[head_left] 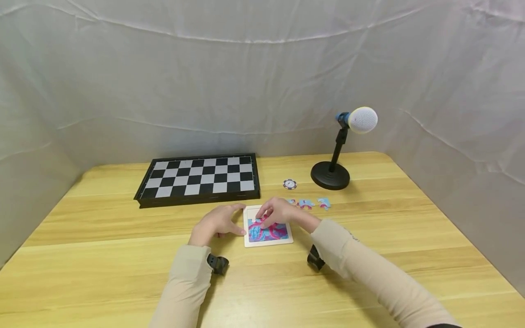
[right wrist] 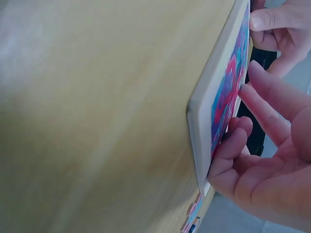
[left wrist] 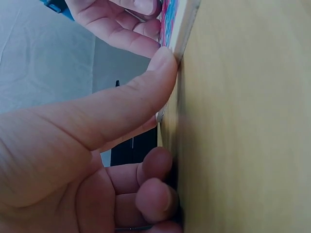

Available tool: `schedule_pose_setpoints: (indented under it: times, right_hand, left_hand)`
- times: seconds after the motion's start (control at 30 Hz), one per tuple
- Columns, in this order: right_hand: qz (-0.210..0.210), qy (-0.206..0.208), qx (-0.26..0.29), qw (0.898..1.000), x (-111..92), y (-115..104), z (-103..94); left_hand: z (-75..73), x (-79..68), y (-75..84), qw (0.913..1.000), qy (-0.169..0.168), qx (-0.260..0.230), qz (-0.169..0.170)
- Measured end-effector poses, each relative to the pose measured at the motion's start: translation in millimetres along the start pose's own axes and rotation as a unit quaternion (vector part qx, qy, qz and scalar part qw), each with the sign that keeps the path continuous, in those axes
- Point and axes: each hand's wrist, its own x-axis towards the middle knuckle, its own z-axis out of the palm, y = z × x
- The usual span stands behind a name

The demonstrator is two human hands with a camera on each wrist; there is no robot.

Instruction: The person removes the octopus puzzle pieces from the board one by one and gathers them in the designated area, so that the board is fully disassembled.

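Observation:
A square jigsaw puzzle [head_left: 268,234] with a pink and blue picture sits in a white tray [head_left: 268,244] on the table, its upper part bare of pieces. My left hand [head_left: 219,221] holds the tray at its left side, thumb on the left edge and index finger at the far left corner. In the left wrist view the other fingers of that hand curl beside the tray. Over the puzzle is my right hand [head_left: 278,212]. Its fingertips [right wrist: 243,90] touch the surface, with thumb and index finger spread apart and no piece showing between them.
Several loose puzzle pieces [head_left: 306,203] lie right of the tray, partly behind the right hand. A poker chip [head_left: 289,184] is beyond them. A black-and-white chessboard [head_left: 201,176] lies at the back left. At the back right stands a microphone [head_left: 362,120] on a black stand [head_left: 330,175].

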Motion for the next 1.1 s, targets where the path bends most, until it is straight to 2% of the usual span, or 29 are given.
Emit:
schedule_pose_setpoints:
  times: [0.33,0.67,1.1]
  right_hand:
    - [0.032,0.032,-0.005,0.999,2,-4,4.5]
    - [0.032,0.052,-0.030,0.998,1,-11,8.9]
    - [0.026,0.055,-0.026,0.998,1,-13,12.7]
  left_hand:
    - [-0.6,0.6,1.6,1.0000,0.000,-0.005,-0.003]
    - [-0.7,0.7,2.4,1.0000,-0.001,0.003,-0.002]
    - [0.2,-2.7,0.5,1.0000,0.002,-0.005,0.001]
